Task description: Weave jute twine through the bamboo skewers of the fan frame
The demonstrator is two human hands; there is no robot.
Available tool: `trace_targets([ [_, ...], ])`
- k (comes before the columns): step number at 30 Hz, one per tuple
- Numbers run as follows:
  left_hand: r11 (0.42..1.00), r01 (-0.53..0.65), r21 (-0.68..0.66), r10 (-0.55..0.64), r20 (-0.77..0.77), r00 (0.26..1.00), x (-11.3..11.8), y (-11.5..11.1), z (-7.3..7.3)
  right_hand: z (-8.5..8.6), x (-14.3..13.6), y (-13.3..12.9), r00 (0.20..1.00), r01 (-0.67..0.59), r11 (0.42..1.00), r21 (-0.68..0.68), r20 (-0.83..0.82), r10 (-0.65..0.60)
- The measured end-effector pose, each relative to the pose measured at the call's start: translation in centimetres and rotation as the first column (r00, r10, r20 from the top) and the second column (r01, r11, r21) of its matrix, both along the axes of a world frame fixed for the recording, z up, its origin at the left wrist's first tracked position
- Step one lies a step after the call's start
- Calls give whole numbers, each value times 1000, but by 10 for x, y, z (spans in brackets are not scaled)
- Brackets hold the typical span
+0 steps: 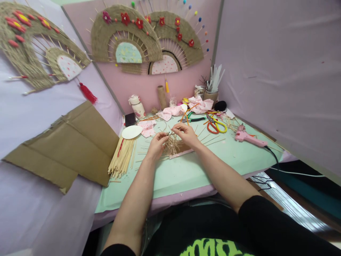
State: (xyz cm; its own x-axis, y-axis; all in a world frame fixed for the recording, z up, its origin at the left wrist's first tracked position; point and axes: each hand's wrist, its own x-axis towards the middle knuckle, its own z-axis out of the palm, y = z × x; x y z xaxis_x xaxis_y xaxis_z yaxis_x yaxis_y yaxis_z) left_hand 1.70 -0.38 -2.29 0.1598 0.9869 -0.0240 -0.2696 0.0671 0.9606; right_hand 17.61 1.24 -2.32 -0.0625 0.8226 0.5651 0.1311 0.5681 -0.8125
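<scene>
My left hand point(157, 145) is closed in a pinch at a tangle of frayed jute twine point(173, 145). Just to its right, my right hand point(187, 135) also pinches strands of the twine. A tiny dark tip shows between the two hands; I cannot make out what it is. Under the hands lies a brown cardboard piece point(183, 146) with a pink edge, and thin sticks point(213, 139) fan out from it on both sides. My fingers partly hide the twine and the middle of this piece.
Left of the hands lie a bundle of bamboo sticks point(121, 160) and a white oval disc point(132, 132). Scissors point(217, 125), green-handled pliers point(195, 120) and a pink glue gun point(249, 137) lie to the right. A flask point(137, 107) stands behind; a cardboard sheet point(66, 145) leans left.
</scene>
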Motion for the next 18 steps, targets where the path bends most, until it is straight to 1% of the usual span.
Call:
trace_targets([
  [4, 999, -46, 30, 45, 29, 999, -1, 1, 0, 6, 1, -6, 997, -78, 997, 7, -21, 79],
  [8, 992, -82, 92, 76, 64, 995, 0, 5, -2, 11, 3, -12, 981, -184, 982, 29, -57, 185],
  [10, 989, -88, 122, 80, 74, 994, 0, 7, -2, 12, 4, -13, 976, -202, 979, 30, -80, 204],
  [12, 986, -90, 139, 78, 94, 993, 0, 8, -1, 10, 4, -11, 980, -171, 985, 21, -102, 172],
  [13, 985, -94, 145, 79, 105, 991, 0, 8, -1, 9, 4, -10, 984, -136, 991, 15, -115, 137],
  [16, 983, -100, 154, 81, 124, 989, 1, 7, -1, 6, 4, -4, 986, 34, 999, -25, -166, -37],
  [18, 983, -102, 155, 84, 117, 990, 1, 6, -1, 3, 4, 0, 966, 155, 985, -74, -197, -167],
])
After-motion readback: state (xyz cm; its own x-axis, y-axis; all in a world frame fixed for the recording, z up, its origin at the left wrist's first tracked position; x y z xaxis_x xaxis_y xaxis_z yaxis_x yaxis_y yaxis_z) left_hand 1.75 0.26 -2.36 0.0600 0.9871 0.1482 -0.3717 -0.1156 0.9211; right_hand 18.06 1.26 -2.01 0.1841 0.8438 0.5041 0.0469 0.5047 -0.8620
